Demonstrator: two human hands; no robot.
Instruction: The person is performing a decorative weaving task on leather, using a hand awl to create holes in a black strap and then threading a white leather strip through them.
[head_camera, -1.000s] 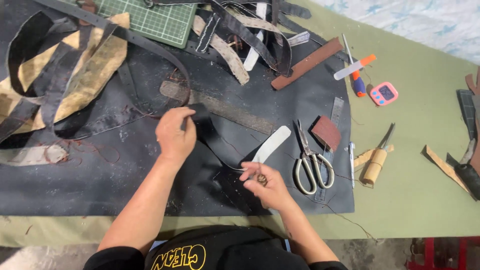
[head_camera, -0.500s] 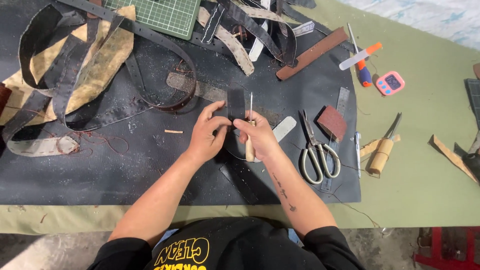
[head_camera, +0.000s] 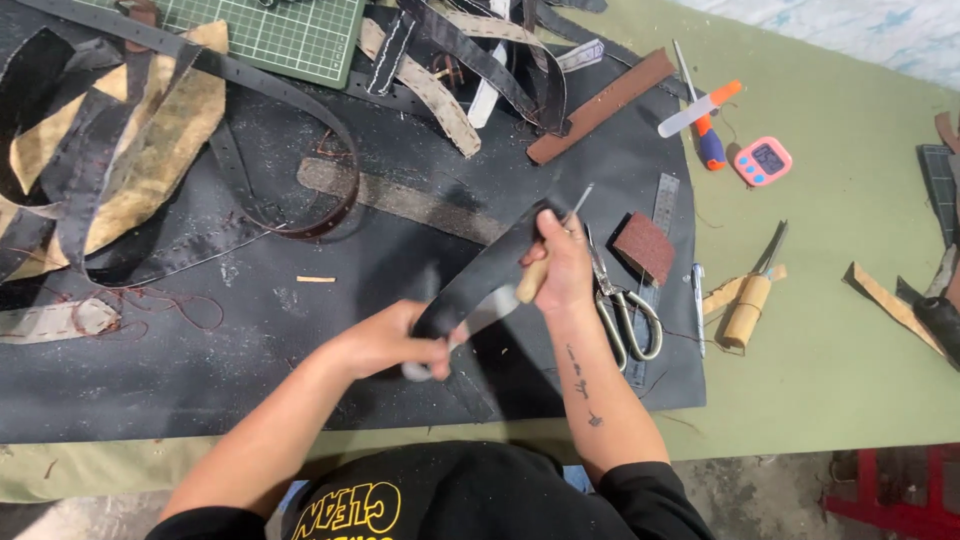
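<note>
A black leather strap (head_camera: 490, 270) runs slantwise over the dark mat, its near-left end pinched in the left hand's grip (head_camera: 395, 340) and its far-right end lifted up at the right hand (head_camera: 560, 270). That right hand holds an awl (head_camera: 545, 262) with a pale wooden handle; its thin metal spike points up and far-right, just past the strap's upper edge.

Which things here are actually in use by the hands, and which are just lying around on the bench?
In use:
- black leather strap, held by left hand
- wooden-handled awl, gripped in right hand
- pale flat tool under the strap

Lying about:
- scissors
- brown leather piece
- steel ruler
- pink timer
- green cutting mat
- loose straps
</note>
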